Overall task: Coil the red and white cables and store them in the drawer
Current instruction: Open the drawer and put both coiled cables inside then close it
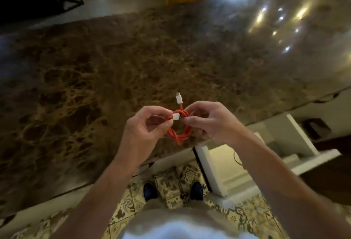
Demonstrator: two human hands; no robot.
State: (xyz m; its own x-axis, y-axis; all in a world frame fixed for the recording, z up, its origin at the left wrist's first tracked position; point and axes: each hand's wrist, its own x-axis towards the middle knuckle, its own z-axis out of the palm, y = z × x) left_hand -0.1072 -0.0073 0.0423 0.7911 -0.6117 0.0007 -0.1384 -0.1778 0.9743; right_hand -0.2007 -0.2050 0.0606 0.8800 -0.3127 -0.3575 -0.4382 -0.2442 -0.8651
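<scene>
Head view: both hands were held over the near edge of the brown marble counter (114, 68). Red cable (179, 130) was coiled into a small bundle between them, above the counter edge. Left hand (144, 125) pinched one white plug (175, 116) between thumb and fingers. Right hand (210, 121) had fingers curled round the coil's right side. Second white plug (179, 99) stuck up past the coil, toward the counter's middle. Open white drawer (224, 164) sat below the counter edge, under the right forearm.
</scene>
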